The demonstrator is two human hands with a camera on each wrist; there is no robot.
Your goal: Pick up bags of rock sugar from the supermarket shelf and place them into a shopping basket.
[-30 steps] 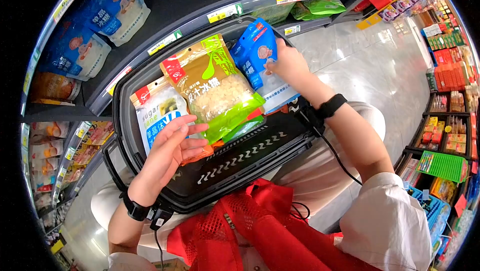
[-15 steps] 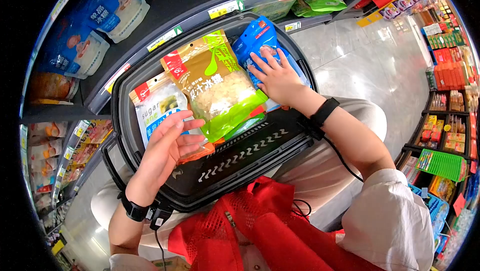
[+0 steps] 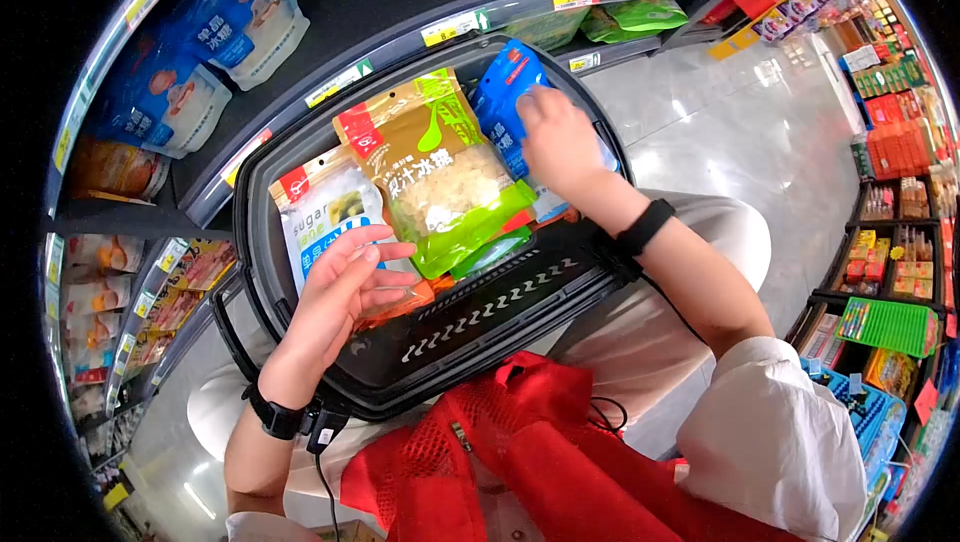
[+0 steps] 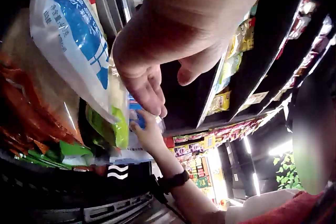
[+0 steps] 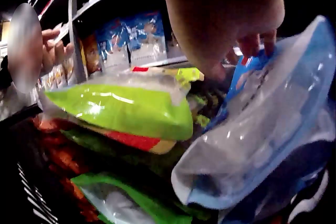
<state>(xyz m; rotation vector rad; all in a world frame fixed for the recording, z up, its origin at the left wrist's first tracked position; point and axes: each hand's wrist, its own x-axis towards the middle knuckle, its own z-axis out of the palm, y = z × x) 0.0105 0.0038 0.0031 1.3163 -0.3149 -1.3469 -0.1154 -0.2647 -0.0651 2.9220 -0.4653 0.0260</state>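
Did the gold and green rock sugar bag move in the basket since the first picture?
No, not that I can tell. The rock sugar bag lies in about the same spot against the black basket's rim.

Head view — downward, above both wrist views
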